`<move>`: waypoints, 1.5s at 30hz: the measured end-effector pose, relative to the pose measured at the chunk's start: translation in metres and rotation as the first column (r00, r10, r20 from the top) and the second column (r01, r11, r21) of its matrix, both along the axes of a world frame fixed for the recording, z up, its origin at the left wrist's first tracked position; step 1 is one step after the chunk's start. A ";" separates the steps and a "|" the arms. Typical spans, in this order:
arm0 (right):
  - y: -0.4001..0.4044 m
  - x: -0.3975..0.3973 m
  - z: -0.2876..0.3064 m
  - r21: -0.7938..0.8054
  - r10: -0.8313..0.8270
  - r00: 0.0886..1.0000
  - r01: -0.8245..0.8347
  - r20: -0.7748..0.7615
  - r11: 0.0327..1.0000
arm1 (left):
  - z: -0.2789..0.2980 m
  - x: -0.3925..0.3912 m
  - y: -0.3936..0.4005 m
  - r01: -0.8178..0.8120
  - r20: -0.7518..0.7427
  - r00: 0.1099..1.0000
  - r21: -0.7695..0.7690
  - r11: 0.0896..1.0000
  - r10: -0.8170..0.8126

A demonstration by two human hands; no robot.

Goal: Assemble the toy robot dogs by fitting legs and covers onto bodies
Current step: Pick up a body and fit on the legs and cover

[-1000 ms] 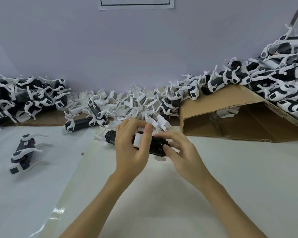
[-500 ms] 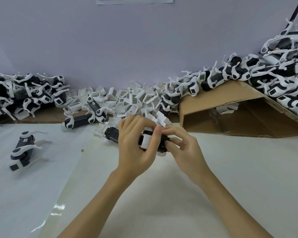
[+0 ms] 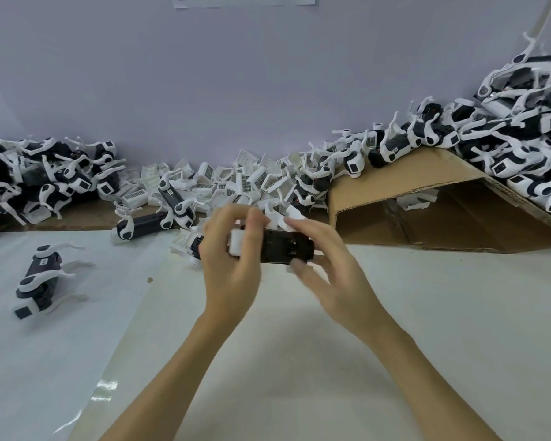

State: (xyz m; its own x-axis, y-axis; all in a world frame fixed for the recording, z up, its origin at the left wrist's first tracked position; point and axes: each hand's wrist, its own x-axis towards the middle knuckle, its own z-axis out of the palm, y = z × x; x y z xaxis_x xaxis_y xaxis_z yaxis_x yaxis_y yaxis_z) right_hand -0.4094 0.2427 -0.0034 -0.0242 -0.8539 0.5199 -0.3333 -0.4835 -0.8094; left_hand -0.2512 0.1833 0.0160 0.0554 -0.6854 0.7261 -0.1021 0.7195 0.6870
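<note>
Both hands are holding a black toy dog body [image 3: 285, 246] in the air above the middle of the worktop [image 3: 299, 361], a smooth, glossy white surface. The body is a boxy, matte plastic block lying lengthwise between the hands. The left hand [image 3: 231, 262] is gripping its left end, fingers [image 3: 255, 218] curling over a smooth white cover [image 3: 237, 245] that is sitting on that end. The right hand [image 3: 328, 265] is gripping the right end, thumb beneath and curved fingers along the top; this hand is blurring a little.

Along the back edge, loose white covers [image 3: 236, 183] with ribbed grilles are lying in a heap. Glossy black-and-white dogs with thin curved legs are piling up at the back left corner [image 3: 45, 173] and over a sloping brown cardboard box [image 3: 427, 198] at the back right. One finished dog [image 3: 42, 278] is standing near the left edge.
</note>
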 end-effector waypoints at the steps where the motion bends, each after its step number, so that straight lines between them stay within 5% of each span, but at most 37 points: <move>1: -0.001 -0.001 -0.003 -0.015 -0.034 0.992 0.033 -0.125 0.999 | 0.001 0.002 -0.002 0.037 -0.049 0.998 0.064 0.997 -0.034; 3: -0.005 0.000 -0.008 -0.030 -0.130 0.957 0.127 -0.258 0.992 | 0.004 0.006 -0.007 0.078 -0.095 0.993 0.115 0.990 -0.068; 9: -0.011 -0.011 -0.008 -0.330 -0.357 0.899 0.266 -0.252 0.905 | 0.002 0.008 -0.019 0.018 -0.014 1.000 0.265 0.964 -0.015; 13: -0.012 -0.017 -0.008 -0.526 -0.540 0.767 0.318 -0.346 0.789 | 0.006 0.011 -0.022 0.315 -0.128 0.947 0.548 0.775 -0.294; 16: -0.014 -0.020 -0.008 -0.554 -0.580 0.737 0.337 -0.348 0.761 | 0.005 0.010 -0.023 0.447 -0.250 0.894 0.518 0.729 -0.372; 19: -0.013 -0.021 -0.009 -0.459 -0.513 0.780 0.331 -0.358 0.824 | 0.002 0.010 -0.024 0.364 -0.186 0.931 0.507 0.781 -0.313; 22: -0.012 -0.024 -0.008 0.052 -0.267 0.947 0.280 -0.180 0.959 | 0.001 0.016 -0.029 0.356 -0.195 0.935 0.491 0.795 -0.298; 24: -0.013 -0.031 -0.003 0.364 -0.212 0.977 0.185 0.034 0.913 | 0.001 0.020 -0.033 0.326 -0.203 0.944 0.480 0.814 -0.258; 28: -0.012 -0.073 0.000 0.640 -0.288 0.904 0.020 0.317 0.768 | -0.004 0.028 -0.043 0.056 -0.007 0.998 0.397 0.916 -0.058; 33: 0.002 -0.129 -0.006 0.722 -0.460 0.768 -0.004 0.446 0.692 | -0.018 0.035 -0.057 -0.383 0.345 0.888 0.185 0.905 0.305; 39: -0.002 -0.146 -0.006 0.492 -0.557 0.383 0.262 0.737 0.830 | -0.039 0.036 -0.063 -0.410 0.659 0.721 0.158 0.898 0.213; 42: -0.002 -0.135 -0.007 0.420 -0.695 0.476 0.562 0.539 0.712 | -0.042 0.037 -0.067 -0.341 0.634 0.757 0.173 0.924 0.161; 45: -0.002 -0.109 -0.007 0.184 -0.790 0.573 0.771 0.217 0.610 | -0.043 0.039 -0.072 -0.348 0.640 0.752 0.183 0.920 0.157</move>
